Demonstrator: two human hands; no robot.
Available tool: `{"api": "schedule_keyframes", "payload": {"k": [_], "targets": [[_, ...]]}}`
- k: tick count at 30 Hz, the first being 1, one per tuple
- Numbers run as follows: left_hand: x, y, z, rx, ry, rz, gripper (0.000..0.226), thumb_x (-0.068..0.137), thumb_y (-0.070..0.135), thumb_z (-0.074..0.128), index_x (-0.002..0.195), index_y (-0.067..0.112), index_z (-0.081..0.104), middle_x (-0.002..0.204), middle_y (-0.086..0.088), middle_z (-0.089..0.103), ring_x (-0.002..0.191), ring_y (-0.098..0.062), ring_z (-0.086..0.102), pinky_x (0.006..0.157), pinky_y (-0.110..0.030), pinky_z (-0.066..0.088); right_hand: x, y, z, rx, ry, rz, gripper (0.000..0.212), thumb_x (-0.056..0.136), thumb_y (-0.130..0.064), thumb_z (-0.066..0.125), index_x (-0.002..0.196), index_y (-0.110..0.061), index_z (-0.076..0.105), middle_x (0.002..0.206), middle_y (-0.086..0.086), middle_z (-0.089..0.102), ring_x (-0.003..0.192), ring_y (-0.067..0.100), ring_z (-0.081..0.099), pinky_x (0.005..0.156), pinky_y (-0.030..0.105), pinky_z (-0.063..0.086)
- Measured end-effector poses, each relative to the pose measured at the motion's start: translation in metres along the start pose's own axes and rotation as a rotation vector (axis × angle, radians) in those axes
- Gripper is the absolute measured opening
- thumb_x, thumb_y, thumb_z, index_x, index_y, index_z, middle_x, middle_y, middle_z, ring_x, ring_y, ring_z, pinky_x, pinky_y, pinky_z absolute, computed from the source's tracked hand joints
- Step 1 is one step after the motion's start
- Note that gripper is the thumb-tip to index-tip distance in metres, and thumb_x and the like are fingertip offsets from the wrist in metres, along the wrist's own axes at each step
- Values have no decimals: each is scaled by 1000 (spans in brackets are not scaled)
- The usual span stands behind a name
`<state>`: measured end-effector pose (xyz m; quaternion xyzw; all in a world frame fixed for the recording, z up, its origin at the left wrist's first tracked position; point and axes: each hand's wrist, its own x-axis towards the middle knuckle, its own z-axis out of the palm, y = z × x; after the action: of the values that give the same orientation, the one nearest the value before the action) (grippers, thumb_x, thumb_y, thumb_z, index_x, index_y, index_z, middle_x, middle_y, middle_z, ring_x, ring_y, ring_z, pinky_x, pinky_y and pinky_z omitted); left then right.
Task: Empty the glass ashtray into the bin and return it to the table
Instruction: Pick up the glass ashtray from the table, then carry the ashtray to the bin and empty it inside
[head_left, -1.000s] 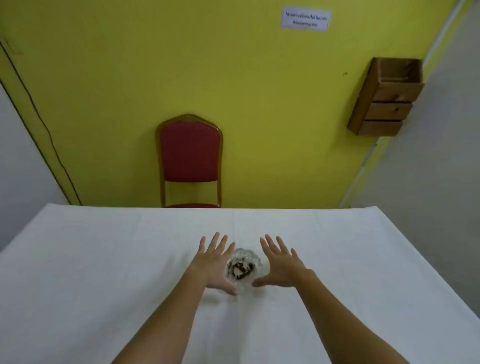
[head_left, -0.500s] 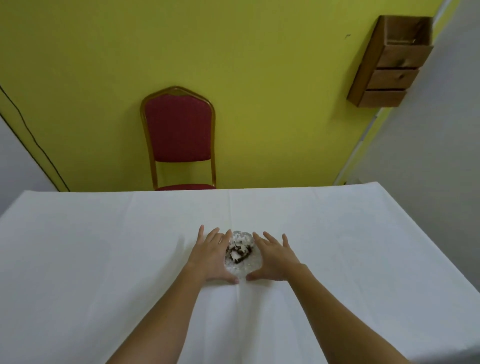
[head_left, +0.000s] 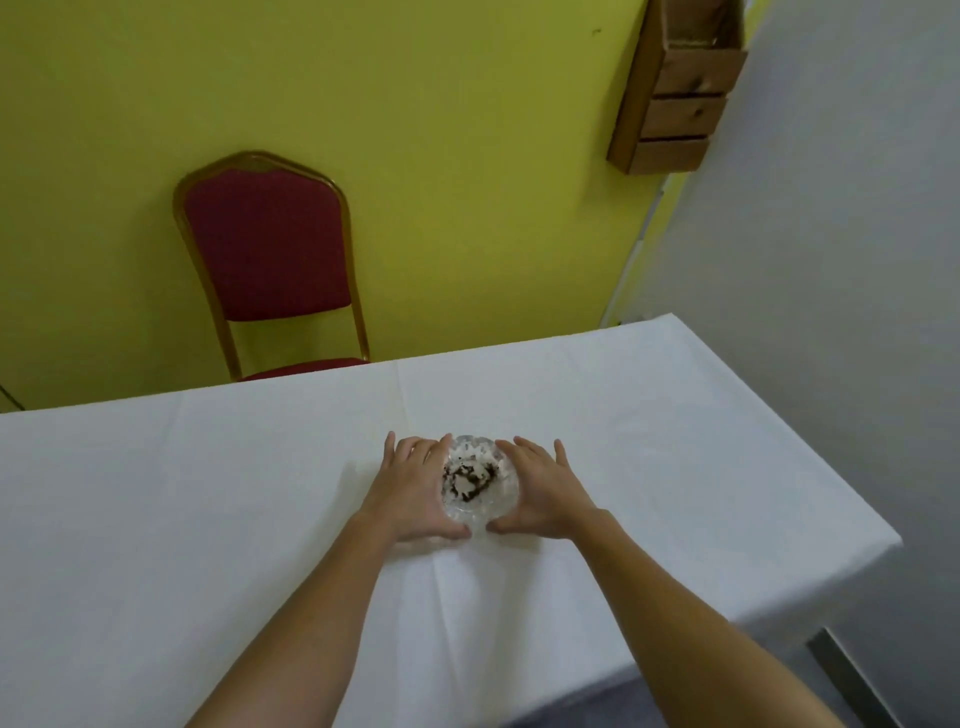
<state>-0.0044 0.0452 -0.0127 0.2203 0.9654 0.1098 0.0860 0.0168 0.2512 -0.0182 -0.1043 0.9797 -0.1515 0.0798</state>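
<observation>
Fingers (head_left: 415, 457) of both hands were curved against the sides of the ashtray (head_left: 479, 486), which was cupped mid-surface (head_left: 208, 519) for pickup; a level lift was judged needed next.

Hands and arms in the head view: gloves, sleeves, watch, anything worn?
Nothing worn that shows. The left hand and right hand are bare, with no gloves, and no rings can be made out. Both forearms are bare down to the bottom edge of the picture: no sleeves, watch, wristband or markings in view. Anything worn above that is out of frame.
</observation>
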Motion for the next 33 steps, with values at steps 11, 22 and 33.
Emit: {"api": "schedule_keyframes", "payload": {"k": [11, 22, 33], "targets": [[64, 188, -48, 45, 117, 391, 127, 55, 74, 71, 153, 14, 16, 150, -6, 37, 140, -27, 26, 121, -51, 2, -130, 115, -122, -1, 271, 247, 110, 62, -57, 77, 149, -17, 22, 154, 2, 35, 147, 19, 19, 120, 53, 4], [71, 464, -9, 40, 122, 821, 125, 54, 72, 73, 151, 14, 21, 146, -6, 42, 136, -29, 33, 119, -56, 6, -358, 252, -178, -48, 458, 606, 107, 63, -55, 77, 148, -15, 26, 151, 5, 39, 141, 22, 33, 118, 59, 8], [29, 659, 72, 101, -40, 1200, 124, 55, 76, 69, 150, 11, 22, 148, -8, 41, 138, -29, 33, 120, -57, 8, -540, 320, -143, 14, 541, 1027, 106, 57, -60, 76, 146, -23, 31, 146, 0, 45, 135, 22, 39, 117, 53, 17]]}}
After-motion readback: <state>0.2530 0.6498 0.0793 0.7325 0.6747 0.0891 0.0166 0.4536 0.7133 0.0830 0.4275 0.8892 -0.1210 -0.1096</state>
